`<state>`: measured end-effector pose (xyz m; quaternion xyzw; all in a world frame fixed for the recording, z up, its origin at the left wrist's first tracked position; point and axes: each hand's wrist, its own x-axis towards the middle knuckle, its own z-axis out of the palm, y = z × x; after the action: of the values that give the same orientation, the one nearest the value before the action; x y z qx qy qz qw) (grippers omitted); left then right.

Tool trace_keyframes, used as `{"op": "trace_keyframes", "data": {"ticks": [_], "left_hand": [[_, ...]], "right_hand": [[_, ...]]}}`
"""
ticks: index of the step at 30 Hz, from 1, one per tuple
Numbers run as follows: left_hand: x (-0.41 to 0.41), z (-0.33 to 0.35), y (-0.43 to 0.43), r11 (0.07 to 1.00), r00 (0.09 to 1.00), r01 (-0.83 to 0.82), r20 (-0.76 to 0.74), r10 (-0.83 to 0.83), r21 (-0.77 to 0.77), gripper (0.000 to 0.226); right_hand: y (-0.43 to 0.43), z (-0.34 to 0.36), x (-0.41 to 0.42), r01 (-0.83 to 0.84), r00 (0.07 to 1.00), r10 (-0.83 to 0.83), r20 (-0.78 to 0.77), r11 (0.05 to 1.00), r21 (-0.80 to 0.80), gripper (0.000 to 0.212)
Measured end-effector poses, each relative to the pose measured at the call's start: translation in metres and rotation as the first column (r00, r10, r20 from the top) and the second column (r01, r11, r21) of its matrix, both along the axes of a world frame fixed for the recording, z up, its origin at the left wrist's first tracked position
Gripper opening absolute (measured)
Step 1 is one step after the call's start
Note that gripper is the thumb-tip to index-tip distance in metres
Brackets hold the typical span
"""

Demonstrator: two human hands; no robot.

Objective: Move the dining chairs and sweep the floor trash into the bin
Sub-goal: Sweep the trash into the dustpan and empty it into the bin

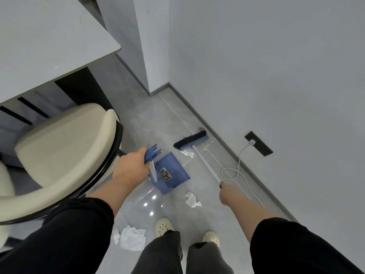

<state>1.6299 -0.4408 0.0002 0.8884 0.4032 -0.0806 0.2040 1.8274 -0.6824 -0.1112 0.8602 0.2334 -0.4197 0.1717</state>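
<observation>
Grey tiled floor (177,119) backs a blue dustpan (175,165) whose sticker (164,172) shows unreadable print.

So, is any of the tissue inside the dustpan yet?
No: the blue dustpan holds only its label, and the crumpled tissues lie on the floor outside it.

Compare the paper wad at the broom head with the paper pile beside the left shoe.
The wad is small and touches the head of the broom; the pile is larger, spread out and clear of the broom. The wad lies beyond the dustpan; the pile lies beside the left shoe. Both are crumpled white paper, neither in the dustpan.
</observation>
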Motion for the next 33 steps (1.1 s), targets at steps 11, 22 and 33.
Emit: {"op": "trace_keyframes", "data": {"ticks": [11,22,33], "left_hand": [[-0.075,0.019,-0.102,0.988,0.995,-0.043,0.096,0.029,0.148,0.015],[-0.174,0.028,-0.219,0.962,0.988,-0.155,0.052,0.147,0.227,0.015],[-0.345,0.022,-0.227,0.972,0.985,-0.17,-0.008,0.173,0.163,0.016]], "right_hand": [[-0.075,0.016,-0.045,-0.067,0.997,0.065,-0.042,0.997,-0.049,0.059],[-0.211,0.046,-0.166,-0.091,0.99,0.079,-0.12,0.991,-0.101,0.053],[-0.208,0.065,-0.288,0.315,0.946,-0.309,-0.096,0.948,0.048,0.022]]}}
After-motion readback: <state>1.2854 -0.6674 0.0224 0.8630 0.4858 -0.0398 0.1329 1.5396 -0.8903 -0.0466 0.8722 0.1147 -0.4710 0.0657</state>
